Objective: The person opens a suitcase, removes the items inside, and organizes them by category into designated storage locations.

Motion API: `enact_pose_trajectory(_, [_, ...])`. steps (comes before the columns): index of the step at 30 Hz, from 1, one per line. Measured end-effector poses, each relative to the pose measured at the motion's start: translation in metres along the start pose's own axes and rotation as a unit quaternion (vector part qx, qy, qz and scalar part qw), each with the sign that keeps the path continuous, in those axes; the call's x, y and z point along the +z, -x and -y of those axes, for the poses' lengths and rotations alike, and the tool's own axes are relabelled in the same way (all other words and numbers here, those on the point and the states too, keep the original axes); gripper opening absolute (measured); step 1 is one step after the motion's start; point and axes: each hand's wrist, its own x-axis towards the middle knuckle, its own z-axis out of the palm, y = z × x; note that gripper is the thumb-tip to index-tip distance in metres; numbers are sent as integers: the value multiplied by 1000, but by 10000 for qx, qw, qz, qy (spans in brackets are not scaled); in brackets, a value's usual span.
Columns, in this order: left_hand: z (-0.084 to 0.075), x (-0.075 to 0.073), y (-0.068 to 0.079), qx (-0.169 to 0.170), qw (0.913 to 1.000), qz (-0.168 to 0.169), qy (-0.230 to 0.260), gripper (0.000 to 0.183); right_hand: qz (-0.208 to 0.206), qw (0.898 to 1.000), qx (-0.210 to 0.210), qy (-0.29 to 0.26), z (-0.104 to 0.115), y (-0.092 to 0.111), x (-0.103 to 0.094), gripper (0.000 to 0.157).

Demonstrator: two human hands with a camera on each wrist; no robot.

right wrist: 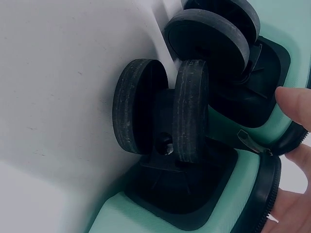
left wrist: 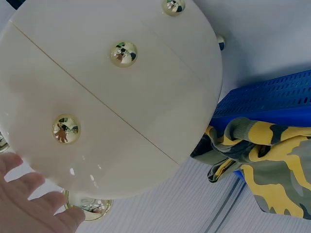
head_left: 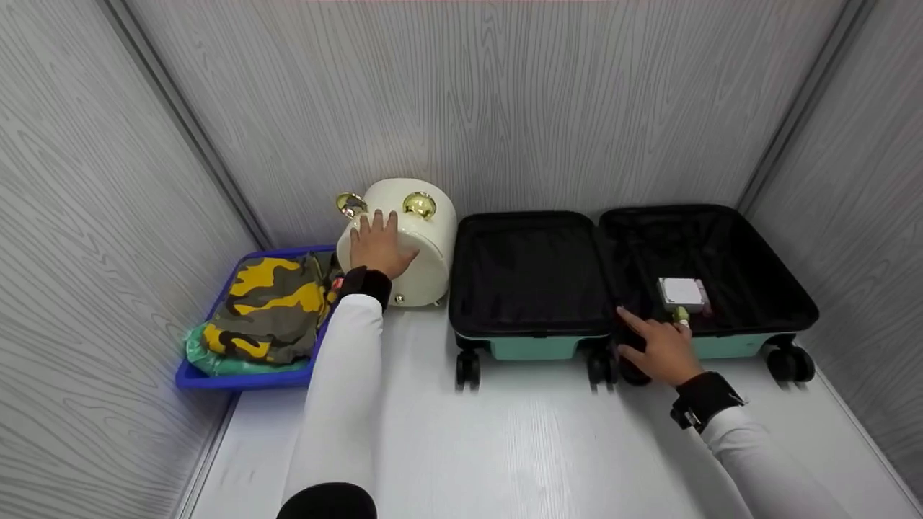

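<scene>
My left hand [head_left: 378, 249] spreads its straight fingers in front of a cream drum-shaped case [head_left: 429, 270] with gold ears and gold knobs. In the left wrist view the fingers [left wrist: 29, 184] lie at its rounded edge; whether they touch is unclear. An open suitcase with mint-green shells and black lining lies as two halves, left [head_left: 533, 274] and right [head_left: 750, 267]. My right hand [head_left: 667, 353] is at its near rim, close to the middle join, index finger extended. Beside those fingertips is a small green-and-white item [head_left: 681, 315], partly hidden. A white box [head_left: 683, 292] lies in the right half.
Left of the drum stands a blue basket [head_left: 245, 383] with yellow-and-grey camouflage cloth [head_left: 277, 303] and a green plastic-looking piece [head_left: 198, 353]. Black suitcase wheels [head_left: 467, 369] jut toward the front of the white surface [head_left: 490, 447]. Grey wood-grain panels [head_left: 519, 108] enclose the back and sides.
</scene>
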Motion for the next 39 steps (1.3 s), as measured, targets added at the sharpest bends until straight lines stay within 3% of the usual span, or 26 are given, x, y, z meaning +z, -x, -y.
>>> enact_pose_trajectory(3, [0,0,1,-131,9998,102,-130,93,-93,9999,-72,-21,2,4,2,69])
enact_pose_trajectory(9, [3,-8,9,-215,9992,-113,-333,80,-157,9997,-192,-60,4,5,5,68])
enact_pose_trajectory(18, [11,-13,18,127,9994,-276,162,71,-218,9994,-268,-31,4,0,5,68])
enact_pose_trajectory(25, [15,-4,33,662,9939,-837,-282,68,-60,9998,-163,-67,4,-4,4,70])
enact_pose_trajectory(33, [15,-4,60,913,9841,-1392,-615,63,-38,9999,-35,-115,1,-4,3,63])
enact_pose_trajectory(37, [11,-6,66,1026,9781,-1631,-782,61,-51,9997,158,-185,2,-5,0,58])
enact_pose_trajectory(39, [8,-6,67,975,9792,-1628,-718,61,-79,9995,225,-194,1,-7,-3,57])
